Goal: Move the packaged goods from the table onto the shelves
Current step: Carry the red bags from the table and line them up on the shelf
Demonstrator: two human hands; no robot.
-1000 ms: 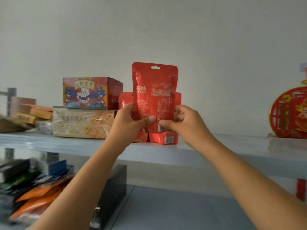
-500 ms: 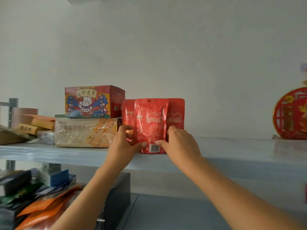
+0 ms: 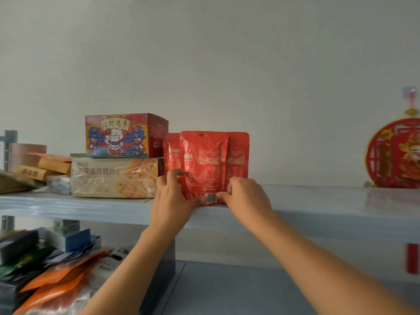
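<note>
Red foil pouch (image 3: 204,164) stands upright at the front edge of the upper shelf (image 3: 318,201), mid-frame, directly before two matching pouches (image 3: 237,155) that likely prop it from behind. Fingers of the left hand (image 3: 172,201) curl round its lower left edge, thumb on the front; the right hand (image 3: 245,198) pinches the lower right corner beside the barcode. Both grip low, probably to square the base before release. Left of centre, stacked boxes (image 3: 118,155) close the row's end.

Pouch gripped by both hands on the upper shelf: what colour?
The pouch is red, with white lettering and a white barcode patch low down; head view.
</note>
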